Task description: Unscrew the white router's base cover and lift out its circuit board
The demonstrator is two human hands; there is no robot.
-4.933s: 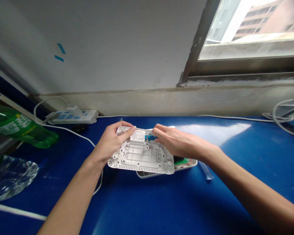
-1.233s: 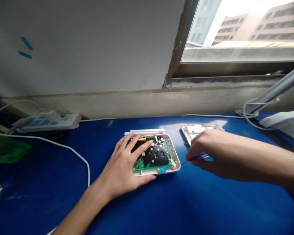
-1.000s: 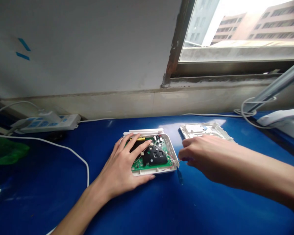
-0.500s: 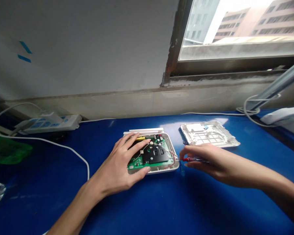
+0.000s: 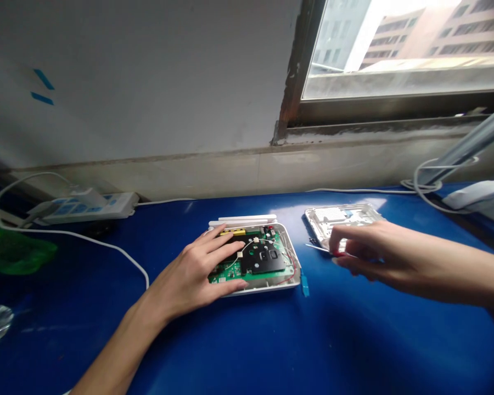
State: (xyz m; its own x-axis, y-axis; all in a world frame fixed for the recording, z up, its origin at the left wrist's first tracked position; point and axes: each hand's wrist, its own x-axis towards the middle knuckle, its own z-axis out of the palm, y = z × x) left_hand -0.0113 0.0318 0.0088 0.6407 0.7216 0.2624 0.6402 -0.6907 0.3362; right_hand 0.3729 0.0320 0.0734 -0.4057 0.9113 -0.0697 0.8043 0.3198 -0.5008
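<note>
A white router [image 5: 295,280] lies on the blue table with its casing off, showing a green circuit board [image 5: 229,272], a black plate [image 5: 264,261] and thin wires. My left hand [image 5: 193,269] rests across its left side, fingers spread over the board and thumb at the near rim. My right hand [image 5: 370,255] is closed on a screwdriver with a red part and a thin metal shaft [image 5: 316,248]. The shaft points left, clear of the router. Behind that hand lies the white cover [image 5: 329,215], inner side up and partly hidden. Small dark pieces [image 5: 313,240] sit beside it.
A blue strip [image 5: 304,285] hangs at the router's right corner. White antennas [image 5: 247,219] run along its back. On the left are a power strip [image 5: 123,206], a white cable [image 5: 119,249] and green plastic [image 5: 20,249]. A metal pole [image 5: 465,145] stands at right.
My right hand has drawn the screwdriver away from the router's right edge, moving right and slightly up toward the cover. My left hand has slid slightly left on the router.
</note>
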